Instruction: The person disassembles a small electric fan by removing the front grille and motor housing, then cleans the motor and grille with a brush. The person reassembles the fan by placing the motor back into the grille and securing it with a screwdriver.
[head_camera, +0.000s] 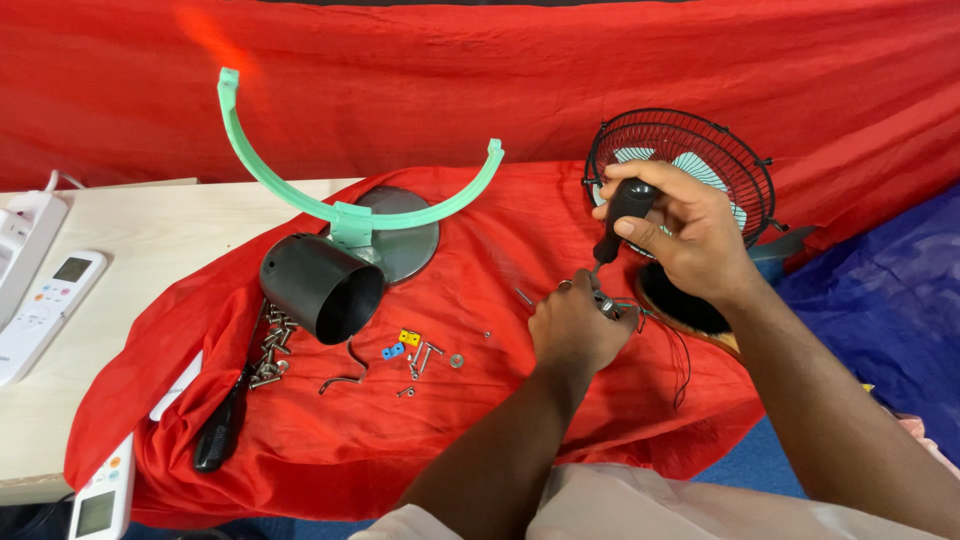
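Note:
My right hand (690, 230) grips a black-handled screwdriver (622, 215), its tip pointing down at a small metal part with thin wires (612, 306). My left hand (578, 322) pinches that part against the red cloth (480, 420). Just behind both hands stands a small fan with a black wire cage and pale green blades (690, 160). Its dark base (680, 305) lies under my right wrist.
A green curved bracket on a grey round base (350, 215), a black tube (320, 285), a pile of screws (270, 350), small blue and yellow pieces (400, 344), a bent hook (345, 375) and another black screwdriver (222, 425) lie left. Remotes (45, 300) and a power strip (25, 235) sit on the table.

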